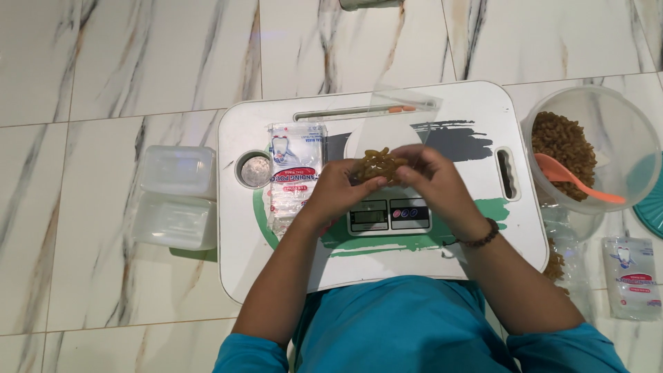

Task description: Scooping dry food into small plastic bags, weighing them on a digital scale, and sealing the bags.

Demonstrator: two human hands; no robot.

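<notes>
Centre of frame: left hand (338, 188) and right hand (436, 181) meet just above a small digital scale (389, 213). Both pinch a clear pouch (387, 148) part-filled with brown pasta pieces; fingers are closed on its lower, filled end, while the empty top stands up toward the upper middle of the frame. The pouch is held over the scale, likely so it can go straight onto the platform. Whether it touches the platform cannot be told.

The scale sits on a white lap table (476, 103) on the marble floor, display turned toward the person, so readable from above.

Just left of the scale lies a stack of empty pouches (295, 173), within reach of the left hand. At right of frame, beside the table, stands a clear tub of pasta (587, 148) with an orange scoop (577, 181) resting inside, on the right-hand side. Two lidded clear boxes (176, 197) sit at left, on the floor. Another pack of pouches (632, 276) lies lower right.
</notes>
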